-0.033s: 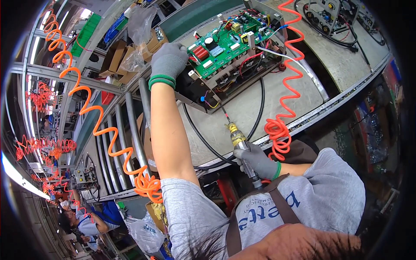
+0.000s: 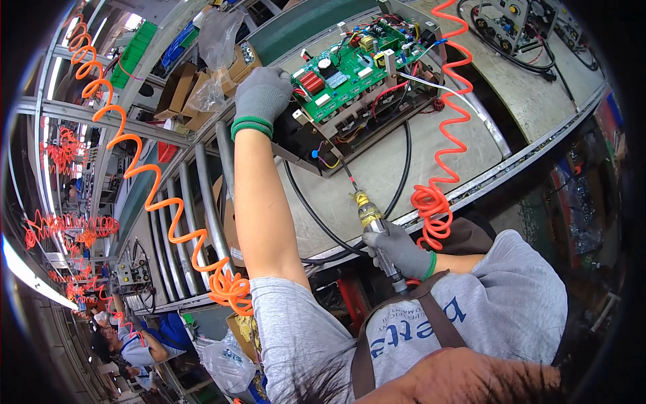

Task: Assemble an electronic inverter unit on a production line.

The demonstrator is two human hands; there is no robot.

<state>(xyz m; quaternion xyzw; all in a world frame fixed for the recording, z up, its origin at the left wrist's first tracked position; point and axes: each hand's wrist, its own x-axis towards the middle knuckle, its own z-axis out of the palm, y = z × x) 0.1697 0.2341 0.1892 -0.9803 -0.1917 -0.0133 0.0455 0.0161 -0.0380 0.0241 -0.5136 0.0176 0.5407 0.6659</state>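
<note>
My left hand (image 2: 262,96), in a grey knit glove with a green cuff, grips the left end of an open metal chassis (image 2: 367,143); its fingertips are partly hidden. On top of the chassis lies a green circuit board (image 2: 345,81) with a red block, capacitors and wires. My right hand (image 2: 402,250), gloved alike, is wrapped round a power screwdriver (image 2: 370,214) with yellow wrapping near its front. The screwdriver's long bit slants up and away to the chassis's lower near-left corner, where its tip meets or nearly meets the metal.
Orange coiled hoses (image 2: 452,128) hang at both sides. A black cable (image 2: 406,168) loops over the metal bench (image 2: 431,151). Steel rollers (image 2: 202,195) lie left, with cardboard boxes (image 2: 176,94) beyond. More open units (image 2: 515,27) stand far right. Another person (image 2: 141,343) works at far left.
</note>
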